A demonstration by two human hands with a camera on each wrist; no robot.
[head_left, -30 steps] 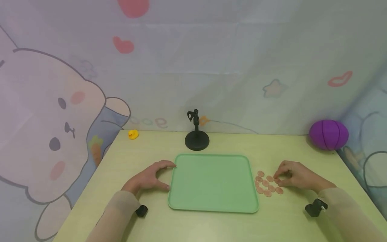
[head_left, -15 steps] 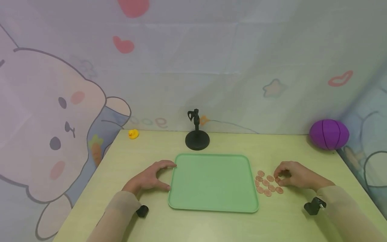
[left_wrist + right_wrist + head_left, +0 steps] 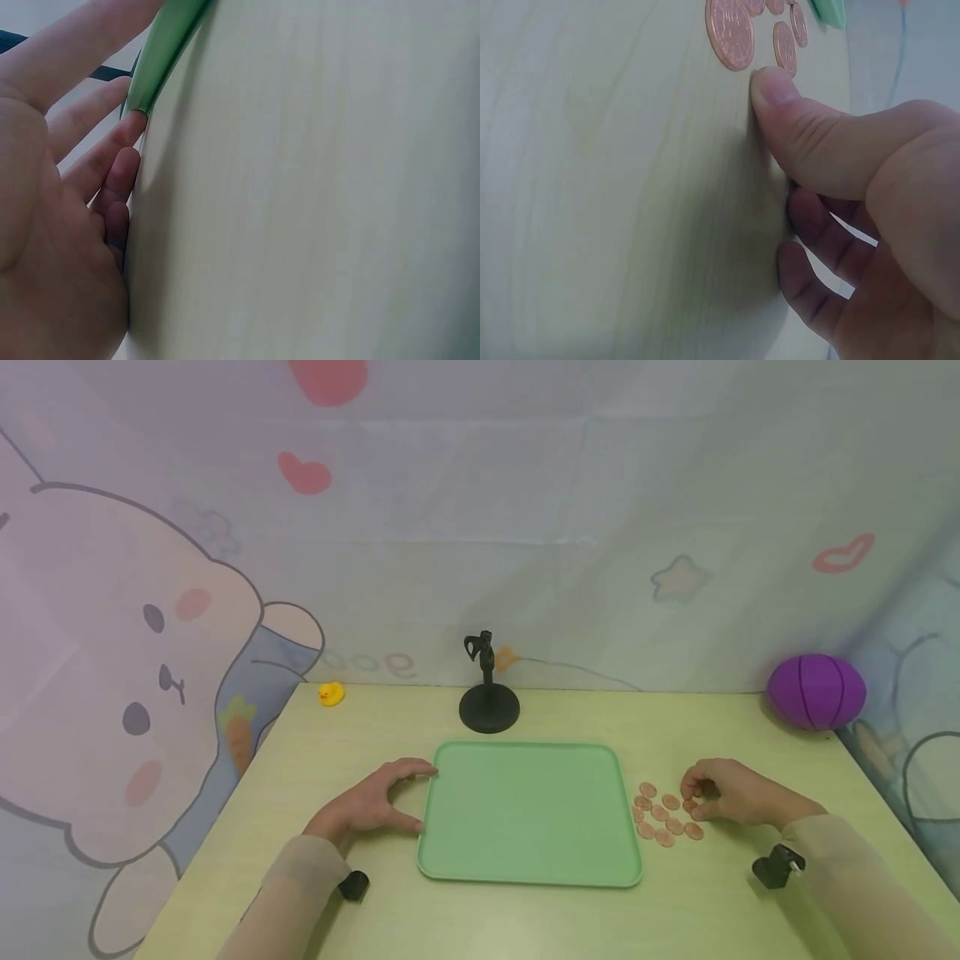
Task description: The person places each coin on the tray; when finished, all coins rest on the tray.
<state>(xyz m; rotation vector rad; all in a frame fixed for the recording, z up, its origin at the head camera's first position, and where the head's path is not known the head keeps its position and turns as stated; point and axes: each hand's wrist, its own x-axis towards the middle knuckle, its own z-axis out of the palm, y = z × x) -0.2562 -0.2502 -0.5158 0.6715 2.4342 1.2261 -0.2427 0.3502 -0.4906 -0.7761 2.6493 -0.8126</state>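
Note:
The light green tray [image 3: 529, 814] lies in the middle of the table. At its left edge rests my left hand [image 3: 367, 797], thumb and fingers spread apart, tips touching the rim; the left wrist view shows a finger against the tray's side [image 3: 161, 56]. Several flat copper coins [image 3: 659, 812] are scattered just right of the tray. My right hand [image 3: 738, 793] is at their right side, its thumb and index finger pinching one coin [image 3: 688, 806] at table level. In the right wrist view the thumb [image 3: 802, 120] hides that coin, with other coins [image 3: 730, 34] just beyond.
A black stand [image 3: 489, 706] with a round base is behind the tray. The small yellow duck [image 3: 331, 694] sits at the back left corner, and a purple ball [image 3: 816, 692] at the back right. A printed cloth [image 3: 525, 527] hangs behind the table [image 3: 480, 922].
The right wrist has shifted very slightly left, while its fingertips stay at the same coin. My left hand, the tray and the other coins have not visibly moved.

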